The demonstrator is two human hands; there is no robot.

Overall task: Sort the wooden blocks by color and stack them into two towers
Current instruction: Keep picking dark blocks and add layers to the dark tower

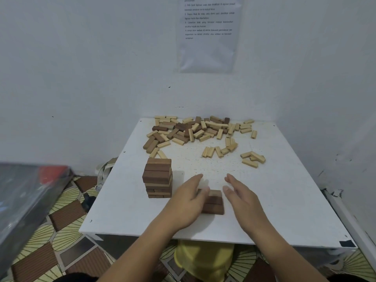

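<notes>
Nearest me, both hands lie flat with fingers straight on either side of a low stack of dark brown wooden blocks (pixel 213 202) on the white square table (pixel 284 200). The left hand (pixel 188 202) touches the stack; the right hand (pixel 242 197) is just beside it. Further left stands a taller dark brown block tower (pixel 158 178). Against the wall lies a mixed heap of pale and dark blocks (pixel 193 130).

Walls (pixel 81 68): plain white, meeting in a corner, scuffed with small dark marks. Printed paper sheet (pixel 207 47): fixed to the far wall, text too small to read. Low white table (pixel 295 210): set into the corner. Floor covering (pixel 67 220): brown rectangles and cream leaf shapes. Dark grey object (pixel 26 196): at left, blurred, red patch. Yellow cloth (pixel 203 259): below the table's near edge.
</notes>
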